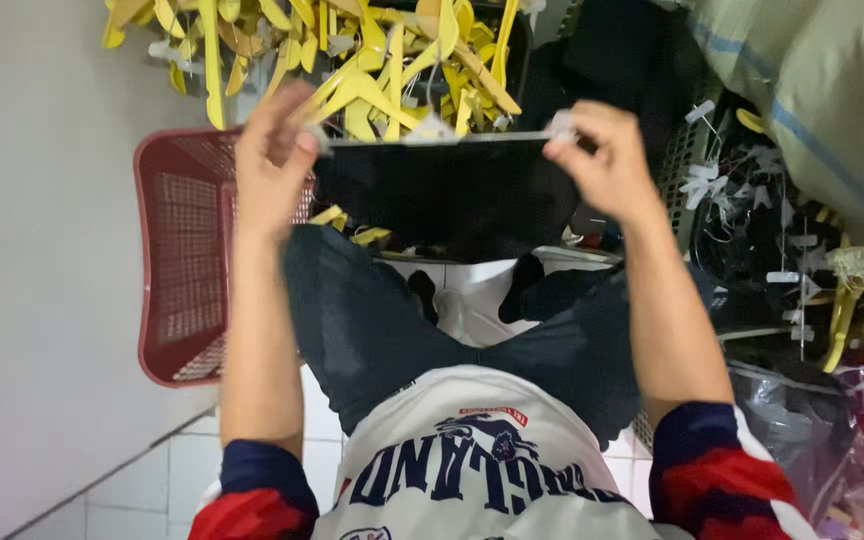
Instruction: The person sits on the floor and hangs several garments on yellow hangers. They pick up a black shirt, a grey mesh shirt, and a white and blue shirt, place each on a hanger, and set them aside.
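Black garment (pixel 447 195) hangs from a clip hanger (pixel 442 138) held level before me, long axis running left to right, cloth dropping toward my lap. Fabric is dark and plain, the top edge stretched straight. My left hand (pixel 272 160) pinches one end clip, fingers closed; my right hand (pixel 602 160) pinches the other. Yellow hangers (pixel 372 60) lie piled just beyond; a red basket (pixel 177 260) stands at left.

A heap of yellow plastic hangers (pixel 372 60) is seen at the top, spilling beside a red mesh basket (pixel 177 260) set against a grey wall (pixel 32 250). White tiles (pixel 152 490) are laid below. A striped woven sack (pixel 822 90), white clip hangers (pixel 752 190) and clear plastic bags (pixel 852 440) are piled to the right
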